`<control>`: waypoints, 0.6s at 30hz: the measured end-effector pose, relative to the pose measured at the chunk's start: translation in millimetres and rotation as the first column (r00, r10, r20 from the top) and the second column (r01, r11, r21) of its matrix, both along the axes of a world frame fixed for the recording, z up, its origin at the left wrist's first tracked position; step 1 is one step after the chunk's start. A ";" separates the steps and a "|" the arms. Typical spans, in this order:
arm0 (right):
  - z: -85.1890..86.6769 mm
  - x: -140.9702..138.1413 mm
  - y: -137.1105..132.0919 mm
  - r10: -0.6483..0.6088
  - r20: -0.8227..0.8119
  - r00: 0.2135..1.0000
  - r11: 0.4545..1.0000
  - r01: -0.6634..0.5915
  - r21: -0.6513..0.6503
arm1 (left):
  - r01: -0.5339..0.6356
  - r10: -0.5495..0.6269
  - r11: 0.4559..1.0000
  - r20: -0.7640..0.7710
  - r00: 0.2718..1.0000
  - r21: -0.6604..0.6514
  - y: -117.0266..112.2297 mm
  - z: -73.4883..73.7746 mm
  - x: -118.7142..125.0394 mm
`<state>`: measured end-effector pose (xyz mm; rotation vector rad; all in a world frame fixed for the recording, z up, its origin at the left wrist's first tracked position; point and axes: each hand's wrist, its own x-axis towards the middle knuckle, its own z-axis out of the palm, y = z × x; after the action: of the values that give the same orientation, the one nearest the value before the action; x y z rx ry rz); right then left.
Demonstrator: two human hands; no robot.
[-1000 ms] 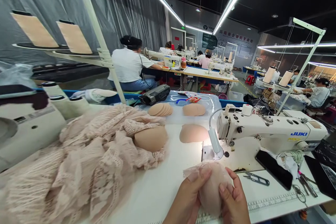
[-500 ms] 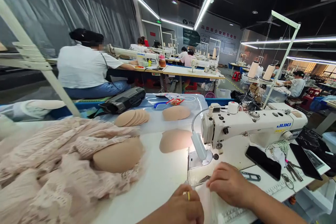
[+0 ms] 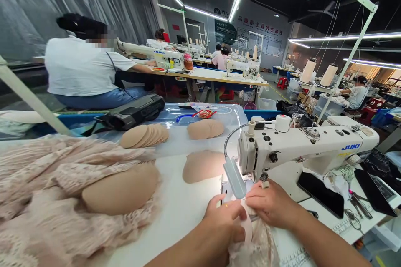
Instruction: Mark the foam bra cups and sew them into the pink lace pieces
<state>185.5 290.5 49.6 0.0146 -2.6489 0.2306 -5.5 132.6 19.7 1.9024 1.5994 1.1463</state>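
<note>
Your left hand (image 3: pixel 224 222) and right hand (image 3: pixel 272 203) both pinch pale fabric (image 3: pixel 255 251) at sewing machine's (image 3: pixel 300 142) needle end; beige pad (image 3: pixel 202 167) left of machine.

On the desk (image 3: pixel 171 221), a lace heap (image 3: pixel 34 221) lay left, one pad (image 3: pixel 125 192) on it. A second pad (image 3: pixel 202 167) lay between heap and sewing machine (image 3: pixel 300 146); behind them, a left stack (image 3: pixel 144 135) and a right stack (image 3: pixel 206 129) sat on a plastic surface (image 3: pixel 234 119). A phone (image 3: pixel 321 195) lay before the machine, scissors (image 3: pixel 357 205) to its right. A lace piece (image 3: pixel 257 248) was before the lamp (image 3: pixel 234 179).
</note>
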 end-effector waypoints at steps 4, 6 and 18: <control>0.1 -3.4 1.7 -0.077 0.060 0.995 0.996 0.074 0.050 | -0.092 0.093 0.995 0.015 0.996 -0.034 9.0 -14.5 9.8; 0.3 -3.9 1.8 -0.114 0.063 0.991 0.992 0.111 0.055 | -0.101 0.101 0.994 0.006 0.995 -0.037 10.7 -18.6 15.2; 0.8 -3.9 1.1 -0.141 0.002 0.990 0.989 0.141 0.054 | -0.137 0.138 0.990 0.023 0.990 -0.042 9.5 -24.4 30.6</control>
<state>181.6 291.6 50.5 -0.1553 -2.6471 0.1121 25.0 142.1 -4.7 1.7678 1.7493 1.1795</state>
